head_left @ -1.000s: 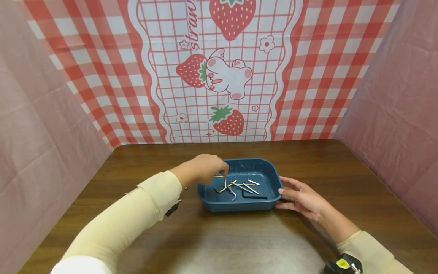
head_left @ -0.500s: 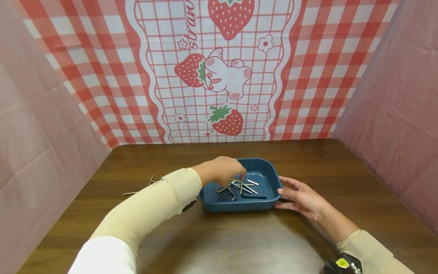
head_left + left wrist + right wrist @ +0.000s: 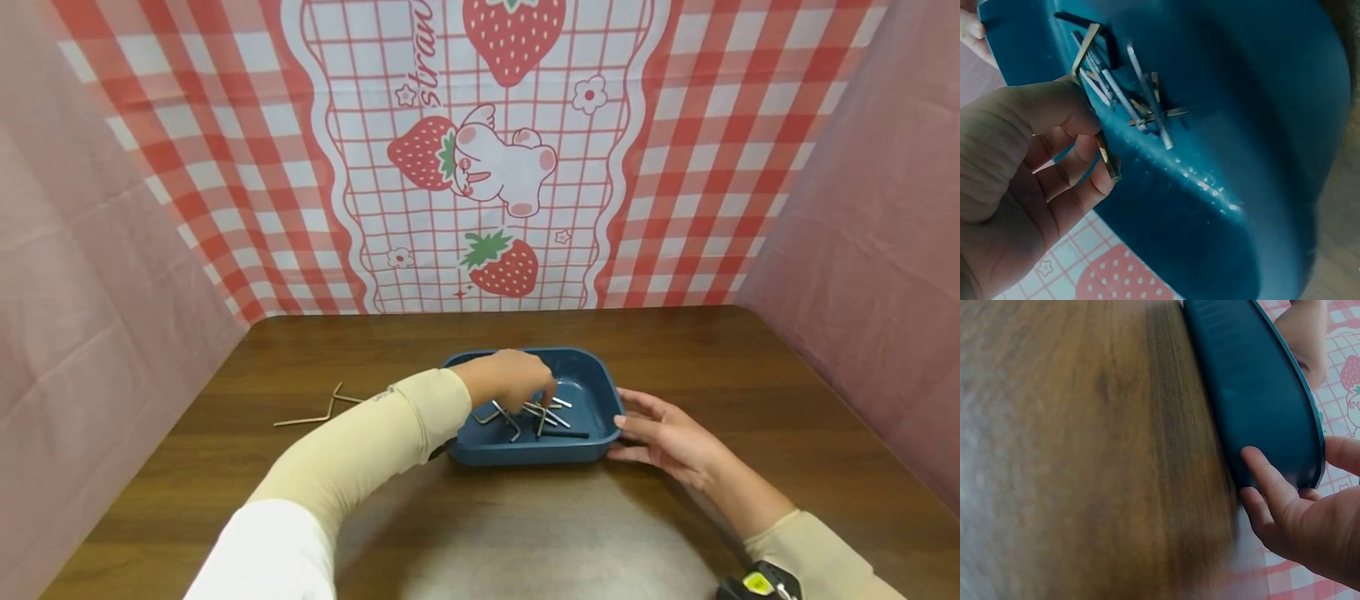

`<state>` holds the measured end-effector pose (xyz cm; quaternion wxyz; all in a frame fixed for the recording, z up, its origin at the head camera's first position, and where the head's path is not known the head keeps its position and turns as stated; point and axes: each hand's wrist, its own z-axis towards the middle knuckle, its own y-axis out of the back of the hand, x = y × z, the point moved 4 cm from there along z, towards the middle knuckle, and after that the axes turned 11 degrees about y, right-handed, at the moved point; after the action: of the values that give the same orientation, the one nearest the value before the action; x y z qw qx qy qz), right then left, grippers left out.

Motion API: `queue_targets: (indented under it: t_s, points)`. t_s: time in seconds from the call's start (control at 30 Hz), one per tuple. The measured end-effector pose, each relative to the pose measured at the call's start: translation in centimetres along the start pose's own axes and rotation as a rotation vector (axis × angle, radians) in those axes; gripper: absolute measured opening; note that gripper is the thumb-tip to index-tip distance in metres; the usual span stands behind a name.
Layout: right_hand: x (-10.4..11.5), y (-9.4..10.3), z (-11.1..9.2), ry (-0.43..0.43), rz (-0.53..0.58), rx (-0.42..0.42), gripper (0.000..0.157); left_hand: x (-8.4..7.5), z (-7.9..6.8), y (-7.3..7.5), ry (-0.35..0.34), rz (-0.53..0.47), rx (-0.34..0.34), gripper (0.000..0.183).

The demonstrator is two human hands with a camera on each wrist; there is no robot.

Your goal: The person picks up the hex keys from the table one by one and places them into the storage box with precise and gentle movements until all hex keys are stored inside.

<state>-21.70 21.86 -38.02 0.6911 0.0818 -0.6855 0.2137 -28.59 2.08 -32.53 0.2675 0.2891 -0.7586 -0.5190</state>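
Note:
My left hand (image 3: pixel 517 379) is over the dark blue plastic tray (image 3: pixel 532 454), pinching a brass-coloured hex key (image 3: pixel 1107 157) between thumb and fingers. The key's short arm points down into the tray in the left wrist view. Several silver and brass hex keys (image 3: pixel 1124 95) lie crossed in a loose pile on the tray floor, with a black hex key (image 3: pixel 568 434) along the near side. My right hand (image 3: pixel 671 437) holds the tray's right end, thumb at the rim and fingers against the outer wall. The left forearm hides part of the tray's left end.
Brass-coloured hex keys (image 3: pixel 306 420) lie on the brown wooden table (image 3: pixel 480 525) left of the tray, partly behind the left sleeve (image 3: pixel 360 450). A red-and-white checked cloth (image 3: pixel 690 167) hangs behind the table, and pink cloth (image 3: pixel 862 250) closes off both sides.
My left hand has moved right across the tray, carrying the brass-coloured hex key. Hex keys on the table at left have come into view from behind the forearm. The right hand stays at the tray.

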Motion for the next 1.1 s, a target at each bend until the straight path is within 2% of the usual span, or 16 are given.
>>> queue_targets:
  t_s: [0.17, 0.53, 0.87, 1.1]
  points:
    - [-0.1, 0.0, 0.0, 0.012, 0.014, 0.018, 0.073, 0.2, 0.3, -0.5, 0.003, -0.013, 0.016, 0.040]
    - [-0.2, 0.1, 0.0, 0.003, -0.007, -0.001, 0.073, 0.8, 0.5, 0.4, 0.020, -0.003, -0.031, 0.037]
    - [0.0, 0.0, 0.1, 0.024, 0.013, 0.011, 0.073, 1.4, -0.3, 1.0, -0.026, -0.043, -0.056, 0.027]
    - [0.0, 0.0, 0.1, 0.012, 0.015, 0.006, 0.073, 1.3, -1.7, 1.0, -0.028, -0.149, -0.070, 0.026]
